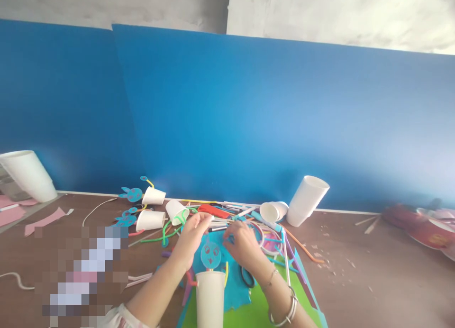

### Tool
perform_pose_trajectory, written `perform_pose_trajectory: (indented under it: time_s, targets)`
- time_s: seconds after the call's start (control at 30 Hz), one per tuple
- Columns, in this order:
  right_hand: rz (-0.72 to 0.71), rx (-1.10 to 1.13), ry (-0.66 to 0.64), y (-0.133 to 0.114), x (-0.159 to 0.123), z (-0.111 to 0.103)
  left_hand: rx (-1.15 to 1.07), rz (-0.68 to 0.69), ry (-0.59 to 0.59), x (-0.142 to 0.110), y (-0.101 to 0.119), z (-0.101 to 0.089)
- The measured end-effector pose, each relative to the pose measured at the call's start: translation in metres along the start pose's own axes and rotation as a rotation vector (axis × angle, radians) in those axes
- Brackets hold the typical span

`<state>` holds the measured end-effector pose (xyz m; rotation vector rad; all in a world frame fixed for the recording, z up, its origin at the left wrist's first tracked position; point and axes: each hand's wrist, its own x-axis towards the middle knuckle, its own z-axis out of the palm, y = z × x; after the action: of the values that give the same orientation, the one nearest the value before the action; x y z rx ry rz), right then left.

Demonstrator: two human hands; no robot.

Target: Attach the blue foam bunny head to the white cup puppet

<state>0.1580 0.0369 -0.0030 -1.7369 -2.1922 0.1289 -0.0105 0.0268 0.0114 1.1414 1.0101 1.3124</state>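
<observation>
The cups (210,299) are showing smooth, matt white paper, and the sheet (232,290) is looking like soft, matt blue felt. The bangles (289,309) are gleaming with polished metal, while the table (341,271) is showing smooth brown wood and the board (249,129) is showing smooth blue plastic.
</observation>
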Motion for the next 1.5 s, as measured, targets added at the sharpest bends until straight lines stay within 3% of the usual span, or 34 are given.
perform_pose_trajectory:
  time_s: [0.1, 0.27, 0.63, 0.8, 0.87, 0.97, 1.07, 1.5]
  targets:
    - [-0.108, 0.150, -0.139, -0.003, 0.002, 0.017, -0.017, -0.017, -0.002, 0.002, -0.003, 0.000]
    - [-0.098, 0.105, -0.145, -0.004, 0.000, 0.030, -0.032, -0.024, -0.019, 0.003, -0.003, 0.000]
    - [-0.005, 0.076, -0.149, -0.010, -0.004, 0.030, -0.061, -0.063, -0.001, 0.003, -0.004, -0.001]
    - [0.077, 0.124, -0.092, -0.007, 0.000, 0.014, -0.046, -0.085, -0.026, 0.005, -0.006, -0.001]
    - [0.119, 0.255, 0.014, -0.007, 0.004, 0.003, -0.065, -0.089, -0.067, 0.006, -0.009, -0.002]
    - [0.183, 0.726, 0.176, -0.009, 0.007, -0.009, -0.087, -0.087, -0.128, 0.005, -0.013, -0.001]
    - [0.234, 1.007, 0.203, -0.015, 0.008, -0.014, -0.102, -0.107, -0.149, 0.001, -0.012, 0.001]
    - [0.192, 1.168, 0.186, -0.023, 0.006, -0.014, -0.021, -0.067, -0.163, -0.001, -0.014, 0.006]
